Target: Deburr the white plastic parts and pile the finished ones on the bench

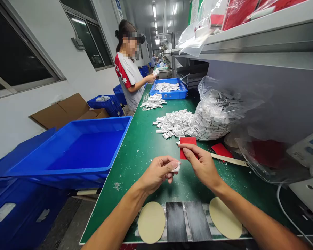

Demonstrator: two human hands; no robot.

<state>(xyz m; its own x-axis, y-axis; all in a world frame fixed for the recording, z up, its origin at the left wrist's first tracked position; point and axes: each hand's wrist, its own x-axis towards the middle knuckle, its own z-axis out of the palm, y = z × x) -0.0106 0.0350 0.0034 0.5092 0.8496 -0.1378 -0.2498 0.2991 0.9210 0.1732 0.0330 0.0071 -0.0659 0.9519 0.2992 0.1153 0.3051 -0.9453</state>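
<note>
Hands, both bare: your left hand [156,172] pinches a small white piece [176,168] between thumb and fingertips; your right hand [202,166] pinches a red card [187,143] near its lower edge, over your green workbench [135,166] (white packets [172,123] lie heaped just beyond, more in a clear plastic bag [214,116]).

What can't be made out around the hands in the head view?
Small white piece: mostly hidden by the fingers of the left hand.
Red card: partly hidden by the right hand.
White packets: print too small to read.
White device: cut off by the right edge.
</note>
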